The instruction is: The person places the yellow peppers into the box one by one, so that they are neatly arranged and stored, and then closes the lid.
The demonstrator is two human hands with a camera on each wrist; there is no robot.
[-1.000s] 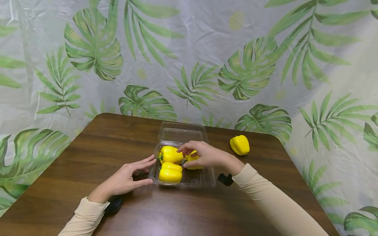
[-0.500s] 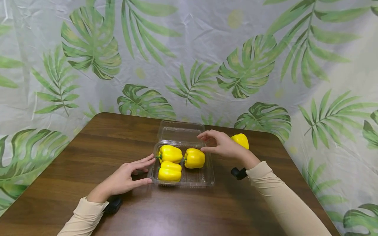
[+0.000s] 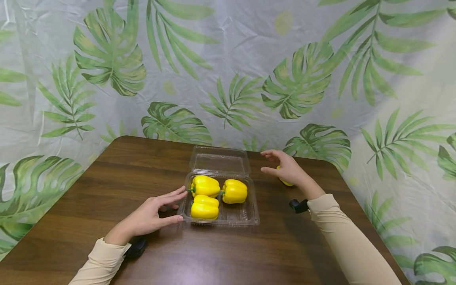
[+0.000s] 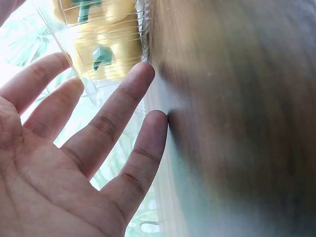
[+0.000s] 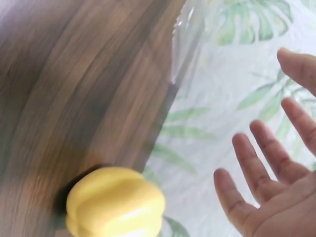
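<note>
On the brown wood-grain bench (image 3: 231,253), the clear plastic box (image 3: 232,216) stands with its clear plastic lid (image 3: 220,161) open, seemingly leaving it to be closed. The left grip (image 3: 151,213) is spread at the box's left side and the right grip (image 3: 289,171) is loosely spread, holding nothing. Packing looks mostly done: three blocky yellow bell peppers (image 3: 204,207) lie inside, while a fourth yellow bell pepper (image 5: 116,202) sits outside, right of the box, seemingly left to add.
</note>
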